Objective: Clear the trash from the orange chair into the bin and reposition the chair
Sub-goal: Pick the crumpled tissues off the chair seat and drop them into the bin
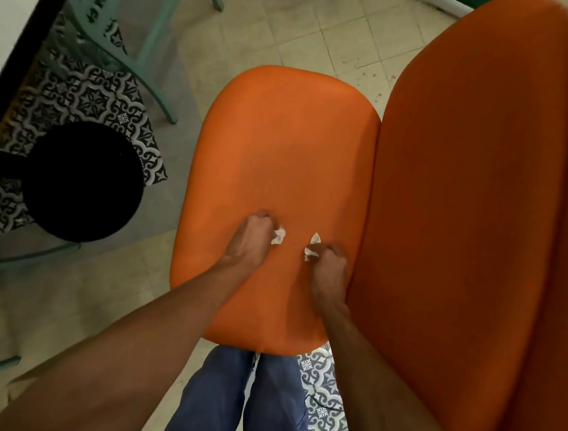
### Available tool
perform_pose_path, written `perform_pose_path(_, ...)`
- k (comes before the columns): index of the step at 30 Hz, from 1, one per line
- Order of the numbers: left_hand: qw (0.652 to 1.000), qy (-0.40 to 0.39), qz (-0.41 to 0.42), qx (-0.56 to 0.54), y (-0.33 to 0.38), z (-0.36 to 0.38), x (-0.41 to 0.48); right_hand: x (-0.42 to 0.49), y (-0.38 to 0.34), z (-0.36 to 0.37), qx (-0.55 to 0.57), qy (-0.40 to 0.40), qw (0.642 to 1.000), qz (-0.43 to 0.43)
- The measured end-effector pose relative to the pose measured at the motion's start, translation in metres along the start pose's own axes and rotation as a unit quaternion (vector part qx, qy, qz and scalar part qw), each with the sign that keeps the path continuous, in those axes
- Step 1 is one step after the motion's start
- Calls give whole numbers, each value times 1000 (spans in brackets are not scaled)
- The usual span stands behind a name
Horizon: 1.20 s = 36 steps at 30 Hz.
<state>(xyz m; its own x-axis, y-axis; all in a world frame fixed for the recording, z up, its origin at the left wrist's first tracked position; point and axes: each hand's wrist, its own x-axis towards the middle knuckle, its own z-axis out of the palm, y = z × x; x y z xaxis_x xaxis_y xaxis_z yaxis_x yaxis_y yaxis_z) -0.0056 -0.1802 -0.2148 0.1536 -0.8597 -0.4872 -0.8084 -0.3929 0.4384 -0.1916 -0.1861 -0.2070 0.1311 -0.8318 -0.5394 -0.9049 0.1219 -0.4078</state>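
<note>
The orange chair's seat (pixel 282 139) fills the middle of the head view, with its backrest (pixel 466 197) rising on the right. My left hand (pixel 251 236) is curled over the seat and grips a small crumpled white paper scrap (pixel 278 236). My right hand (pixel 328 264) is curled beside it and pinches another white paper scrap (pixel 312 247). Both hands sit low on the near half of the seat, a short gap apart. The round black bin (pixel 83 180) stands on the floor to the left of the chair.
A pale green metal chair (pixel 136 47) stands at the upper left by a dark-edged table (pixel 8 53). Black-and-white patterned cloth (pixel 90 102) lies beneath it. My legs in blue trousers (pixel 235 400) are at the seat's near edge, on beige floor tiles (pixel 292 20).
</note>
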Motion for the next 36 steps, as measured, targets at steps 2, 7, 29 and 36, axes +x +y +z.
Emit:
perform_pose_path(2, 999, 20, -26, -30, 2, -16, -19, -12, -9, -11, 18, 1, 999, 35)
perform_pose_path(7, 986, 70, -93, -120, 10, -72, -76, -59, -54, -56, 65, 21, 997, 30)
perform_pose_path(29, 801, 388, -243, -385, 2, -203, -422, -315, -225, -148, 144, -9, 942, -304)
perform_pose_path(36, 740, 457, -296, -394, -36, -176, -551, -416, -252, -86, 106, -95, 917, -372)
